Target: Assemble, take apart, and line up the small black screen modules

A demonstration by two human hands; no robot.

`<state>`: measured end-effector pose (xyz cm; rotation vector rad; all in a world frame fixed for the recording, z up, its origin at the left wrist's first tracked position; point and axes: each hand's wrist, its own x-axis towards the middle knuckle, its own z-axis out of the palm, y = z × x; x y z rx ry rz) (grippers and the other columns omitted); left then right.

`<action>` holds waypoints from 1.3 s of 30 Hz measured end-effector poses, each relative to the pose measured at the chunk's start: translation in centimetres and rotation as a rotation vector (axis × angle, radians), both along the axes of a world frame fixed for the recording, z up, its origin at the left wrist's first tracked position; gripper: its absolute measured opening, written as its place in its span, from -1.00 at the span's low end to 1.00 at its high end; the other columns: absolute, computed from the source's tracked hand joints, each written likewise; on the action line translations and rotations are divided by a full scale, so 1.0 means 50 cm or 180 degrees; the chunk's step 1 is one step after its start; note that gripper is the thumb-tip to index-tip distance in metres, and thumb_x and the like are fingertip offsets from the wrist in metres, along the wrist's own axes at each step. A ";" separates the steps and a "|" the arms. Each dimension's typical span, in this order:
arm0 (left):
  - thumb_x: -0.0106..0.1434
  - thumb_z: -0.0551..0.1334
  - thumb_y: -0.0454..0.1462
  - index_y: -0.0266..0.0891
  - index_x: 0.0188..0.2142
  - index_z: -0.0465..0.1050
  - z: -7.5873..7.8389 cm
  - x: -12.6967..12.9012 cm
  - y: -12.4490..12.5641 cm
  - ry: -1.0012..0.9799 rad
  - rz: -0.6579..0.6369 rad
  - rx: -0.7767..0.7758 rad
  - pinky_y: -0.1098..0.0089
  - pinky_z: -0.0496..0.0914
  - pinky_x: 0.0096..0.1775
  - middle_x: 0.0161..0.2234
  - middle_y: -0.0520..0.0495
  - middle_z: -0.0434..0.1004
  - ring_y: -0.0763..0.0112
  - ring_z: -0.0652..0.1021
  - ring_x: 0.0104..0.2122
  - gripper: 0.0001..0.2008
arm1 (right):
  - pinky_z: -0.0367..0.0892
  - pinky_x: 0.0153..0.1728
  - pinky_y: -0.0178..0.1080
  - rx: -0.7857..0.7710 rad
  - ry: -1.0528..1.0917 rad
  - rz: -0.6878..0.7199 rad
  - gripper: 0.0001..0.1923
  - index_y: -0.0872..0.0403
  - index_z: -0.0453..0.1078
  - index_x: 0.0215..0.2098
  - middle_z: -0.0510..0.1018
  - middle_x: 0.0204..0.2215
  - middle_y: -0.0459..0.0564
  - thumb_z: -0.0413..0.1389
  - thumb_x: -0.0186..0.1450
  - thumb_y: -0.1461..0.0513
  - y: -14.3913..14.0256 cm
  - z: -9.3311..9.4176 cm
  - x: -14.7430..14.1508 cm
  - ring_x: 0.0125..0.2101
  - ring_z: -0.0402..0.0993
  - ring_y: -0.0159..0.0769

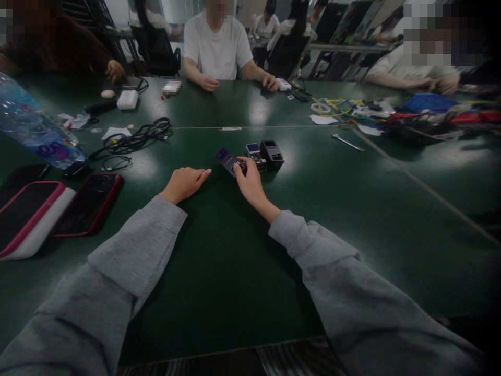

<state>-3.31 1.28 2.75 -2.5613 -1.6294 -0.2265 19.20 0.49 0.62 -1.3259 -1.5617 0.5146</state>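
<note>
Head view: resting flat on the dark green tabletop [235,271], left hand [183,184], palm down, fingers [201,174] loosely extended and released, gripping nothing, seemingly just bracing. Pinching with the right hand [247,180], fingertips [239,166] curled closed around the near end of a small dark flat rectangular module [227,159], pressing it to the table, likely steadying it. Sitting just beyond those fingertips, a small blue-topped circuit board [255,154] and a black open-topped plastic box [272,154], touching each other. Lying well left of the left fingers, a red-cased phone [89,202].
</note>
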 end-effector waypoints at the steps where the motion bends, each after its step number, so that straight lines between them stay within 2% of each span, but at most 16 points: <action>1: 0.49 -0.31 0.10 -0.20 -0.26 0.59 -0.001 -0.001 0.001 -0.0010 -0.0012 0.0009 0.32 0.19 -0.44 -0.37 -0.18 0.62 0.21 0.56 -0.43 -0.23 | 0.32 0.13 0.02 -0.0004 0.0013 -0.0011 -0.69 0.08 0.34 0.05 0.46 0.03 0.20 0.05 0.40 0.13 0.000 0.000 0.000 0.03 0.43 -0.09; 6: 0.49 -0.30 0.10 -0.22 -0.26 0.58 -0.001 -0.002 0.002 -0.0093 -0.0065 -0.0015 0.33 0.18 -0.45 -0.38 -0.18 0.60 0.26 0.53 -0.45 -0.24 | 0.30 0.15 0.04 -0.0110 0.0101 -0.0132 -0.72 0.10 0.31 0.03 0.48 0.00 0.21 0.01 0.42 0.14 0.001 0.003 0.001 0.03 0.43 -0.07; 11: 0.50 -0.28 0.08 -0.21 -0.28 0.58 0.001 -0.003 0.001 -0.0055 -0.0051 -0.0002 0.34 0.14 -0.45 -0.39 -0.17 0.60 0.27 0.51 -0.47 -0.27 | 0.34 0.10 -0.01 -0.0205 0.0185 -0.0062 -0.71 0.08 0.30 0.04 0.49 0.01 0.19 0.00 0.44 0.12 -0.004 0.007 0.002 0.02 0.46 -0.09; 20: 0.49 -0.33 0.10 -0.20 -0.27 0.58 -0.003 -0.001 0.002 -0.0001 -0.0006 0.0043 0.33 0.19 -0.43 -0.36 -0.18 0.62 0.24 0.55 -0.43 -0.22 | 0.40 0.00 0.02 -0.0270 0.0129 -0.0165 -0.72 0.06 0.37 -0.03 0.59 -0.13 0.14 0.03 0.41 0.07 -0.004 0.004 0.002 -0.10 0.54 -0.06; 26: 0.49 -0.32 0.10 -0.19 -0.29 0.57 -0.001 -0.001 0.002 0.0022 -0.0025 0.0037 0.32 0.14 -0.45 -0.36 -0.17 0.63 0.21 0.56 -0.43 -0.24 | 0.37 0.06 0.05 -0.0074 -0.0031 -0.0161 -0.70 0.07 0.35 0.00 0.56 -0.07 0.17 0.02 0.42 0.07 -0.002 -0.003 0.000 -0.03 0.49 -0.05; 32: 0.50 -0.29 0.09 -0.19 -0.27 0.58 -0.003 -0.003 0.002 -0.0035 -0.0043 0.0027 0.32 0.16 -0.44 -0.38 -0.16 0.61 0.24 0.55 -0.43 -0.26 | 0.27 0.21 0.09 0.0250 -0.0254 0.0100 -0.53 0.09 0.27 0.19 0.43 0.13 0.22 0.07 0.40 0.05 -0.014 0.002 -0.006 0.16 0.36 -0.03; 39: 0.50 -0.28 0.09 -0.18 -0.29 0.58 0.000 -0.002 0.001 -0.0093 -0.0060 -0.0004 0.33 0.21 -0.43 -0.39 -0.16 0.61 0.25 0.54 -0.44 -0.27 | 0.26 0.25 0.16 0.0121 -0.0424 0.0364 -0.37 0.07 0.14 0.33 0.35 0.22 0.22 0.13 0.32 0.21 -0.028 0.012 -0.008 0.21 0.33 0.01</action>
